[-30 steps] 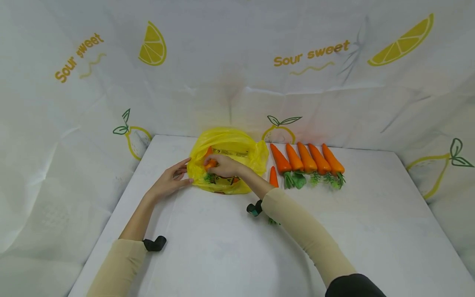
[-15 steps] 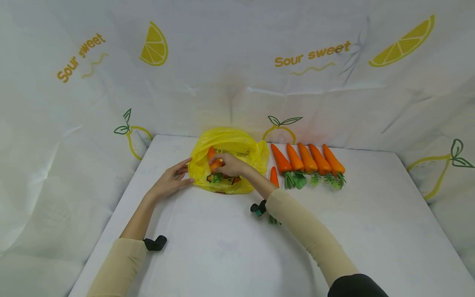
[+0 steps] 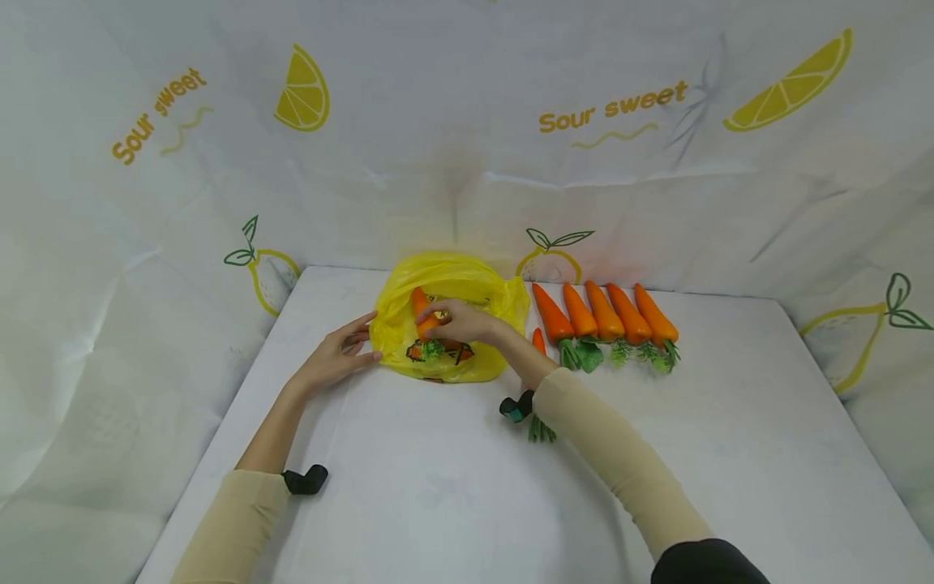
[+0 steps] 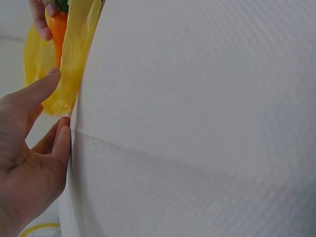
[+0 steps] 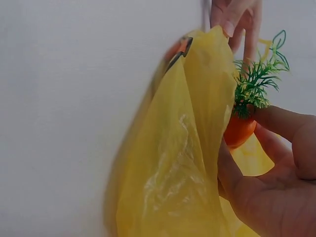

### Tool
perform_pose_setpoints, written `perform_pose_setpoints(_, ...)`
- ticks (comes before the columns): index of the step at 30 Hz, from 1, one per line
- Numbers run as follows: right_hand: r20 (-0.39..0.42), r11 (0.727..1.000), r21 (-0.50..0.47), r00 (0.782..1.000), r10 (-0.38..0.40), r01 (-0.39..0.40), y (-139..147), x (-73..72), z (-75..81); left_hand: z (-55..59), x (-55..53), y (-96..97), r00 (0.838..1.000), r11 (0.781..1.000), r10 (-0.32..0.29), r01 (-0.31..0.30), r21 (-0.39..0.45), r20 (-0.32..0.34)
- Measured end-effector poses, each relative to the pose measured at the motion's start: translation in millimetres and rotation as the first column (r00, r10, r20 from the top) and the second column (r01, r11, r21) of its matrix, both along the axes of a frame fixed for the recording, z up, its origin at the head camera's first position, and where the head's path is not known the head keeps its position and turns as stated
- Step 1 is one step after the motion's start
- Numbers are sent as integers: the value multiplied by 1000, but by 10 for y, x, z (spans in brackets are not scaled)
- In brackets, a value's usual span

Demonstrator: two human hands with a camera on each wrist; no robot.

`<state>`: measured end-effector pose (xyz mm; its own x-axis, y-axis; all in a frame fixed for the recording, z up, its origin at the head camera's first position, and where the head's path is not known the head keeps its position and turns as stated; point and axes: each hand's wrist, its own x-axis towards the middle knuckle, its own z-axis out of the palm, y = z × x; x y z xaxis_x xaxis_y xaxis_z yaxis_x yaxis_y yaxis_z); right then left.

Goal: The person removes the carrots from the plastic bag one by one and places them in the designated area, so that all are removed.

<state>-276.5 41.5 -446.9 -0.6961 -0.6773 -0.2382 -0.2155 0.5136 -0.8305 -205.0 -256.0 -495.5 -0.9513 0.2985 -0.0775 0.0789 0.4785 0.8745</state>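
Over the mouth of a yellow plastic bag (image 3: 503,312), my right hand (image 3: 467,322) pinches a carrot (image 3: 421,304) near its leafy end. The right wrist view has the thumb and fingers around the orange carrot top (image 5: 240,129), just below its green leaves (image 5: 256,84). The bag hides the carrot's lower part there. At the bag's left side is my left hand (image 3: 337,357), its thumb and fingertips touching the plastic with the fingers spread. From the left wrist, that hand (image 4: 34,158) lies against the bag's side (image 4: 74,64), holding nothing else.
To the bag's right, several carrots (image 3: 604,312) lie in a row, leaves toward the front. One more carrot (image 3: 538,341) lies nearer, partly covered by my right forearm. A white table (image 3: 438,487) bears everything, with a lemon-printed white sheet (image 3: 452,146) behind it.
My right hand has shifted a little to the right with the carrot, which shows more fully in the bag's mouth. The left hand and the bag have stayed nearly still.
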Motion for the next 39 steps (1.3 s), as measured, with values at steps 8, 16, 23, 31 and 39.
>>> perform_pose_setpoints(8,61,999,-36,998,30,-28,72,66,148,-10,10,5,1000,1000,16,-16,10,13)
perform_pose_setpoints(16,48,994,-60,994,94,-91,251,187,406,-5,-7,-4,1000,1000,15,-15,5,18)
perform_pose_setpoints(23,-4,987,-73,990,142,-142,493,297,516,-13,-11,-18,999,1000,24,-24,-10,21)
perform_pose_setpoints(31,-74,992,-49,991,113,-117,859,540,651,-12,-5,-2,999,1000,19,-19,15,26)
perform_pose_setpoints(39,-152,996,-88,988,-4,-9,1361,764,738,-31,4,-8,1000,1000,23,-23,11,15)
